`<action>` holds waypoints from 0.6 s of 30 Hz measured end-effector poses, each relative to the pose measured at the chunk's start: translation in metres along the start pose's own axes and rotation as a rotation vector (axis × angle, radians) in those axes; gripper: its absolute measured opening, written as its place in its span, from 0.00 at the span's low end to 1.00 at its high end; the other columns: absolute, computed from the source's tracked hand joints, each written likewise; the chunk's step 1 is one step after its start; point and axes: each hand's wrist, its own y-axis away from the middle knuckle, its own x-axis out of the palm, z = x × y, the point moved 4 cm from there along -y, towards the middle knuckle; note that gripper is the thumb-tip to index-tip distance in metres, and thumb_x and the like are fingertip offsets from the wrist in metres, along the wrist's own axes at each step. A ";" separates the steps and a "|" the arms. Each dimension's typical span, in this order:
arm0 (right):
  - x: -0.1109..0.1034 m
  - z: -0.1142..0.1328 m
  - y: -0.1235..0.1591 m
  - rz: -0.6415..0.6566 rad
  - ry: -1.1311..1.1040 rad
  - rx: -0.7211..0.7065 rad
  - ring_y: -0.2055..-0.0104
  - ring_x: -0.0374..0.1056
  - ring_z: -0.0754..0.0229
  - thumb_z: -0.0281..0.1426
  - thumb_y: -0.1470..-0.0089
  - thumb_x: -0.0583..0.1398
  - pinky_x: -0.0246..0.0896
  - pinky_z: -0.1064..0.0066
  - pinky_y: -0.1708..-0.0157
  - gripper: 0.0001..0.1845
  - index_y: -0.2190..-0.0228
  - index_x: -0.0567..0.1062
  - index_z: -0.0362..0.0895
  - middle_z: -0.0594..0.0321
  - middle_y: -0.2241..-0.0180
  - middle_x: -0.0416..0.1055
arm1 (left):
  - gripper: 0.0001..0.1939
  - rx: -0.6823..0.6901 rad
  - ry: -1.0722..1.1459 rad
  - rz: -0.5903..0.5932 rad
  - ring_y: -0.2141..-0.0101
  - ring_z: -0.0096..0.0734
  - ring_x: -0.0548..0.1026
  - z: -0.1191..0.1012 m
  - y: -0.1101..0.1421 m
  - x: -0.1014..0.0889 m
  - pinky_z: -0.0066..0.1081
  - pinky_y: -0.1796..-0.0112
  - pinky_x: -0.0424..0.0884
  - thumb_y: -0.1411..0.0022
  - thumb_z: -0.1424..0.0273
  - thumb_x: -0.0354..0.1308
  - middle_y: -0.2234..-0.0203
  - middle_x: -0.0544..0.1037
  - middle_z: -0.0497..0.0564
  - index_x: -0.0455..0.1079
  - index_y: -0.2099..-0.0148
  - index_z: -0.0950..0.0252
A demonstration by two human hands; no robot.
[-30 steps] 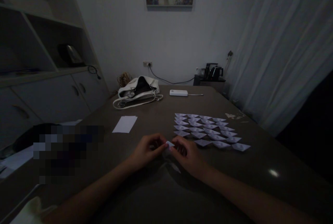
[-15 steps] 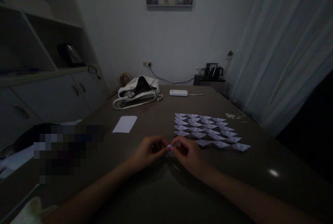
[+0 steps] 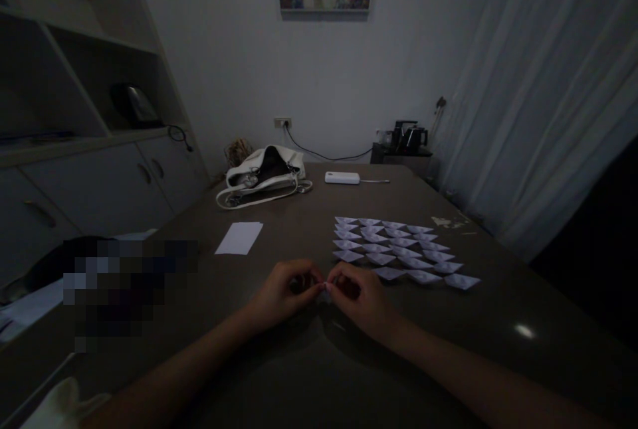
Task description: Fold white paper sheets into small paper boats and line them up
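My left hand (image 3: 290,287) and my right hand (image 3: 361,293) meet low over the table, fingertips almost touching. Between them they pinch a small piece of folded white paper (image 3: 326,288), mostly hidden by my fingers. Just beyond my right hand, several folded paper boats (image 3: 379,259) sit in rows. A small stack of white paper sheets (image 3: 239,238) lies flat beyond my left hand.
On the brown table (image 3: 309,376), a white handbag (image 3: 266,176) rests at the far left and a white power bank (image 3: 341,178) with a short cable at the back. Peeled patches (image 3: 451,222) mark the right side. Papers (image 3: 34,309) and a blurred-out patch are at left.
My fingertips have drawn closer together, and less of the folded paper shows between them. The paper boats, the sheets and the bag have stayed where they were.
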 end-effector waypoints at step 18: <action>-0.002 0.004 0.001 0.009 -0.027 -0.030 0.78 0.57 0.67 0.26 0.47 0.56 0.50 0.76 0.77 0.04 0.73 0.68 0.43 0.71 0.80 0.60 | 0.09 0.013 0.006 -0.018 0.75 0.26 0.68 -0.006 0.000 -0.001 0.24 0.73 0.63 0.39 0.67 0.56 0.77 0.72 0.47 0.71 0.67 0.68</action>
